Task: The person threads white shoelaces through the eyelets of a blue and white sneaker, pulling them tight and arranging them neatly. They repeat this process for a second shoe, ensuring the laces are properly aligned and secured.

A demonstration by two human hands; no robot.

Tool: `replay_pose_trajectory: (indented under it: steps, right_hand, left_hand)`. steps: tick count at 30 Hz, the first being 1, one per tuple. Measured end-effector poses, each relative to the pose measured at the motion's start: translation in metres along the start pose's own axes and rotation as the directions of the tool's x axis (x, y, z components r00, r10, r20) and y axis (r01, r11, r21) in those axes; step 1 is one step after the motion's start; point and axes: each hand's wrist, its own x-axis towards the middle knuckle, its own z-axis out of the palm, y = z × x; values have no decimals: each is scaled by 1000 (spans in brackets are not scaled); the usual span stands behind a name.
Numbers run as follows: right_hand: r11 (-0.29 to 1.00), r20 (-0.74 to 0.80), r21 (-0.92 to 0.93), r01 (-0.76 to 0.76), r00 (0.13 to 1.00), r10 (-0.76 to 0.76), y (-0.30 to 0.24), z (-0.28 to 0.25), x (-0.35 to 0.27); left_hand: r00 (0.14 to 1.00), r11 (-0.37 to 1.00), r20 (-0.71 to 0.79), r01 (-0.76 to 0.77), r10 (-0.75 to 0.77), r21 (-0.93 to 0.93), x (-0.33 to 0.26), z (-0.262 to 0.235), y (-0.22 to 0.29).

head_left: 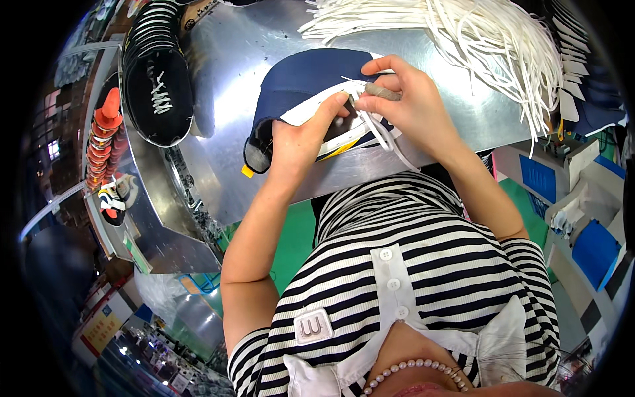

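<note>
A navy shoe upper (307,74) with white eyelet edging and yellow trim lies on the metal table in front of me. My left hand (299,137) is closed on its near side, the thumb pressing on the white edging. My right hand (413,99) pinches a small tool with a tan wrapped handle (382,92). Its thin tip points left, over the eyelet edge. A white shoelace (382,135) hangs from the upper beneath my right hand. The inside of the upper and my curled left fingers are partly hidden.
Loose white shoelaces (493,49) spread over the table's far right. Black shoe uppers (157,79) are stacked at the left, and more pieces (575,73) line the far right edge. Orange-red shoe parts (106,126) stand beyond the table's left edge (142,178).
</note>
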Motion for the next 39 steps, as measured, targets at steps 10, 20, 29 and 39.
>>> replay_pose_trajectory:
  steps: [10, 20, 29, 39]
  right_hand:
    - [986, 6, -58, 156, 988, -156, -2, 4, -6]
    - [920, 138, -316, 230, 971, -196, -11, -13, -8]
    - [686, 274, -649, 328, 942, -192, -23, -5, 11]
    - [898, 15, -283, 338, 937, -348, 14, 9, 26]
  left_hand:
    - [987, 987, -64, -149, 146, -56, -4, 2, -13]
    - [986, 986, -36, -165, 165, 6, -4, 1, -14]
    - [994, 998, 94, -44, 47, -39, -6, 4, -4]
    - [984, 994, 138, 107, -109, 24, 12, -6, -2]
